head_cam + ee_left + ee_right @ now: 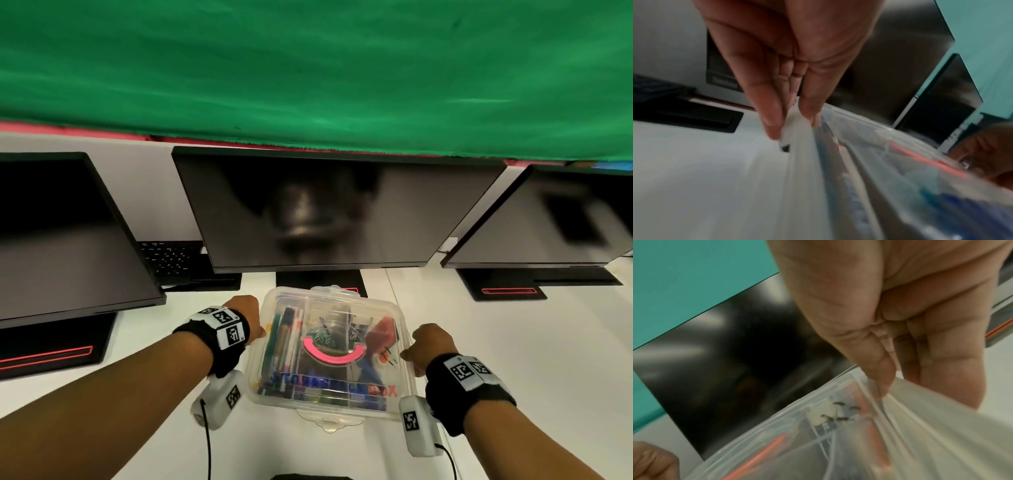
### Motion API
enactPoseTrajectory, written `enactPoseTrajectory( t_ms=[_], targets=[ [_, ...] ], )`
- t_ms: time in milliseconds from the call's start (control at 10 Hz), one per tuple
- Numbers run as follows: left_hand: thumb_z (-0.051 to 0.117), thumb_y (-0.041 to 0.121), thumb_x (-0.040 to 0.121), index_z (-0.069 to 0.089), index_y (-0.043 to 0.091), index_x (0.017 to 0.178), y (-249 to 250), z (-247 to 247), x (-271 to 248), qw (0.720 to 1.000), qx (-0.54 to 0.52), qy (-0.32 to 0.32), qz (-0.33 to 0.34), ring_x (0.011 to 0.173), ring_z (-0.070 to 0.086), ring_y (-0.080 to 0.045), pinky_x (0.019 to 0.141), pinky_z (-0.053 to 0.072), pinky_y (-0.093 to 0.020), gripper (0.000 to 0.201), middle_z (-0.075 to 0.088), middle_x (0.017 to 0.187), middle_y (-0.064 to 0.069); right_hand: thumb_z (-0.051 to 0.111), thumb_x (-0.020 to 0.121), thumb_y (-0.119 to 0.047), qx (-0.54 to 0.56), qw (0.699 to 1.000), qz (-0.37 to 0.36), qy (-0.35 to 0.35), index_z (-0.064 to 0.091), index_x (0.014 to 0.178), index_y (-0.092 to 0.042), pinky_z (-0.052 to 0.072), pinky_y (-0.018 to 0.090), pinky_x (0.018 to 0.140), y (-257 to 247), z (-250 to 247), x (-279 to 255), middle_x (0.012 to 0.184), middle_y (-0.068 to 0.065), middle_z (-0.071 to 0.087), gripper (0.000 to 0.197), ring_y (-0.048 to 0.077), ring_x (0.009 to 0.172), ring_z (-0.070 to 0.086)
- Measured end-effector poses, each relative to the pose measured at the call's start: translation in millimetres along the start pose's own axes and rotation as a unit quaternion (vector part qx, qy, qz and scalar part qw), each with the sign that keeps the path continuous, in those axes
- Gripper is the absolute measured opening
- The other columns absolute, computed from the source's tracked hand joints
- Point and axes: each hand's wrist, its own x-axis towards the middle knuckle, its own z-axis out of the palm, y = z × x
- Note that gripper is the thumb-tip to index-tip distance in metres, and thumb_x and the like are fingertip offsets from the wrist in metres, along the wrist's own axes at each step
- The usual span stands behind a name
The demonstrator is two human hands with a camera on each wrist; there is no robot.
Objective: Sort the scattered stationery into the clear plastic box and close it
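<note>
The clear plastic box [404,383] sits on the white desk with its lid lying over it. Through the lid I see pens [286,337], a pink ring-shaped item [330,356] and a red item [380,334]. My left hand [262,330] is at the box's left side. In the left wrist view the left hand [793,125] pinches a clear side flap [795,138] between thumb and fingers. My right hand [414,356] is at the right side. In the right wrist view the right hand [898,381] pinches the box's [797,426] right edge.
Three dark monitors stand behind the box; the middle monitor [335,212] is closest, its base [318,281] just beyond the box. A black keyboard [168,257] lies back left. A clear tab [330,423] sticks out at the box's near edge. Green cloth hangs above.
</note>
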Motion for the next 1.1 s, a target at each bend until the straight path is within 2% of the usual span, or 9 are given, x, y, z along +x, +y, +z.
enactPoseTrajectory(
  t_ms=[100,200,300,400,700,800,900,1000,1100],
  targets=[
    [0.063,0.031,0.083,0.058,0.014,0.071,-2.2,-0.5,-8.6,0.999,-0.013,-0.037,-0.011,0.086,0.07,-0.019,0.075,0.053,-0.026,0.022,0.065,0.072,0.001,0.068,0.083,-0.019,0.054,0.998,-0.025,0.011,0.051,0.127,-0.008,0.048,0.031,0.097,-1.9,-1.6,6.1,0.123,0.013,0.062,0.049,0.028,0.112,0.061],
    [0.052,0.027,0.087,0.047,0.012,0.118,6.6,-8.5,-19.6,0.997,0.049,0.036,0.04,0.115,0.056,-0.026,0.091,0.046,-0.034,0.035,0.053,0.12,-0.008,0.058,0.089,-0.029,0.019,0.991,-0.129,0.029,0.033,0.142,-0.012,0.038,0.028,0.104,-10.2,5.5,-8.0,0.138,0.013,0.05,0.061,0.027,0.127,0.048],
    [0.055,0.031,0.086,0.042,0.015,0.128,31.0,-20.8,-12.9,0.982,0.064,0.102,0.145,0.123,0.047,-0.027,0.101,0.043,-0.037,0.047,0.044,0.13,-0.006,0.041,0.065,-0.084,-0.072,0.957,-0.277,-0.052,0.004,0.15,-0.028,0.016,0.049,0.117,-17.1,20.6,-31.8,0.159,0.001,-0.006,0.108,0.026,0.147,-0.002],
    [0.058,0.031,0.086,0.037,0.013,0.137,61.4,-19.1,3.1,0.976,0.068,0.077,0.194,0.132,0.04,-0.023,0.111,0.034,-0.033,0.059,0.04,0.141,-0.006,0.033,0.04,-0.091,-0.155,0.93,-0.316,-0.103,-0.016,0.146,-0.036,-0.008,0.065,0.108,-18.6,32.0,-44.7,0.139,-0.011,-0.037,0.129,0.019,0.13,-0.035],
    [0.062,0.037,0.085,0.021,0.011,0.146,91.3,-2.4,29.8,0.982,0.057,0.028,0.175,0.142,0.027,-0.024,0.118,0.024,-0.035,0.078,0.024,0.155,-0.007,0.048,0.062,-0.083,-0.197,0.904,-0.377,-0.039,-0.01,0.148,-0.032,-0.021,0.059,0.104,-16.8,53.9,-55.0,0.158,-0.008,-0.015,0.116,0.023,0.138,-0.029],
    [0.067,0.04,0.079,0.03,0.014,0.143,92.5,1.4,35.7,0.985,0.048,0.034,0.162,0.138,0.035,-0.024,0.115,0.03,-0.035,0.078,0.034,0.15,-0.006,0.045,0.058,-0.08,-0.22,0.893,-0.393,-0.016,0.019,0.144,-0.025,0.005,0.072,0.101,-20.4,53.6,-55.5,0.155,-0.003,0.027,0.106,0.036,0.144,0.014],
    [0.074,0.044,0.071,0.039,0.015,0.135,93.4,-7.2,39.4,0.988,0.047,0.018,0.145,0.124,0.049,-0.026,0.106,0.041,-0.038,0.079,0.049,0.135,-0.006,0.034,0.044,-0.09,-0.198,0.913,-0.357,0.007,0.048,0.124,-0.025,0.044,0.064,0.08,-20.9,59.8,-50.0,0.123,-0.007,0.065,0.104,0.03,0.115,0.062],
    [0.078,0.047,0.064,0.042,0.016,0.131,87.2,-3.7,43.4,0.989,0.058,-0.005,0.136,0.117,0.054,-0.027,0.101,0.045,-0.039,0.082,0.052,0.129,-0.007,0.029,0.049,-0.091,-0.22,0.908,-0.356,0.032,0.049,0.125,-0.029,0.044,0.061,0.079,-16.8,61.2,-46.3,0.127,-0.009,0.062,0.101,0.025,0.114,0.062],
    [0.072,0.051,0.069,0.028,0.021,0.143,79.0,0.7,35.8,0.991,0.035,0.009,0.132,0.136,0.037,-0.024,0.113,0.033,-0.036,0.091,0.035,0.148,-0.008,0.019,0.081,-0.075,-0.259,0.858,-0.425,0.128,0.022,0.147,-0.033,0.032,0.067,0.098,-4.7,78.2,-25.7,0.158,-0.002,0.017,0.078,0.027,0.138,0.031]
  ],
)
